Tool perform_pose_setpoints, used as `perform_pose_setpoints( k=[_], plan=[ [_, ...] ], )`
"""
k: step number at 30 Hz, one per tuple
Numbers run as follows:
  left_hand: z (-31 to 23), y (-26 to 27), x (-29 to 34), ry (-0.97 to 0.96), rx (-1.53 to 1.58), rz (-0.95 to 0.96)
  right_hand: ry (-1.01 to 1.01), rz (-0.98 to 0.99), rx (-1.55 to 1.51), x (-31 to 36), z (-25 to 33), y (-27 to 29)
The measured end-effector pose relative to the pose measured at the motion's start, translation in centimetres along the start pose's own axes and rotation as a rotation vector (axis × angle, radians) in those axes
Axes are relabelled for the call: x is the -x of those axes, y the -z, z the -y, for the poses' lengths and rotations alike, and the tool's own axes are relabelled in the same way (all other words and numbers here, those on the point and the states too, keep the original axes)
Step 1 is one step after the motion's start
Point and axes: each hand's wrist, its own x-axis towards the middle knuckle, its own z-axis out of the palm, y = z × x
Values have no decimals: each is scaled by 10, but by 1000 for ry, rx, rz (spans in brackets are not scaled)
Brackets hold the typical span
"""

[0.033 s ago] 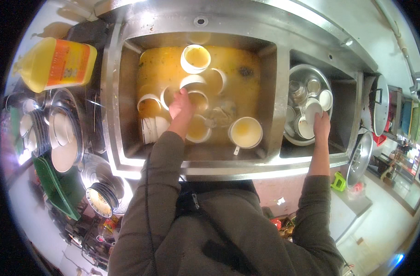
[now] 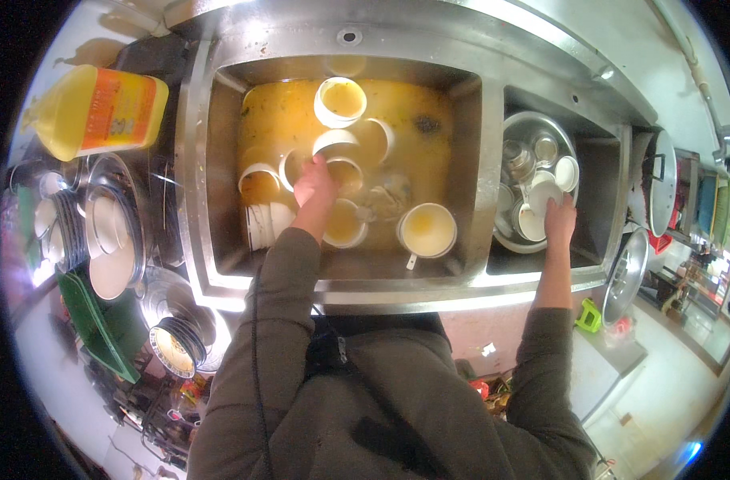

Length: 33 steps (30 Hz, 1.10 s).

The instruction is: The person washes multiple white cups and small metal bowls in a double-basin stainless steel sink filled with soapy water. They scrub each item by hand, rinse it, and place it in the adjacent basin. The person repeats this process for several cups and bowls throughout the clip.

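In the large sink basin (image 2: pixel 467 184), my left hand (image 2: pixel 315 184) is closed, thumb up, at the rim of a white bowl (image 2: pixel 335 142) among other white bowls in cloudy yellow-orange water. A white bowl (image 2: pixel 341 104) with yellowish liquid stands beyond it. To the right of the hand is a white handled cup (image 2: pixel 427 230). Over the smaller basin, my right hand (image 2: pixel 561 220) grips a small white dish (image 2: pixel 544 194) by its edge. Below that dish, a round metal basin (image 2: pixel 535 121) holds small white dishes and clear glasses.
A large yellow jug (image 2: pixel 101 112) stands at the left. Below it are stacked plates (image 2: pixel 113 232), a green crate (image 2: pixel 97 328) and another plate stack (image 2: pixel 177 346). A metal divider (image 2: pixel 493 160) separates the two basins. Large round metal pans (image 2: pixel 627 276) lean at the right.
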Motion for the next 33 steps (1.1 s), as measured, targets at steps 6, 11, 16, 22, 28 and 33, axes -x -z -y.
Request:
perform_pose_setpoints(
  k=[6, 11, 16, 22, 28, 33],
  plan=[
    [30, -16, -19, -96, 311, -9, 434, 149, -704, 95, 113, -24],
    [57, -37, -37, -209, 428, -82, 808, 697, -125, 153, 275, -116],
    [72, -53, -50, -463, 296, -272, 719, 574, -275, 170, 335, -153],
    [80, -46, -52, 14, 1259, 319, 828, 1014, -60, 153, 364, -116],
    [73, -25, -14, 17, 1445, 292, 654, 917, -370, 179, 354, -107],
    [87, 1, 15, 120, 1649, 624, 655, 976, -481, 202, 321, -95]
  ],
)
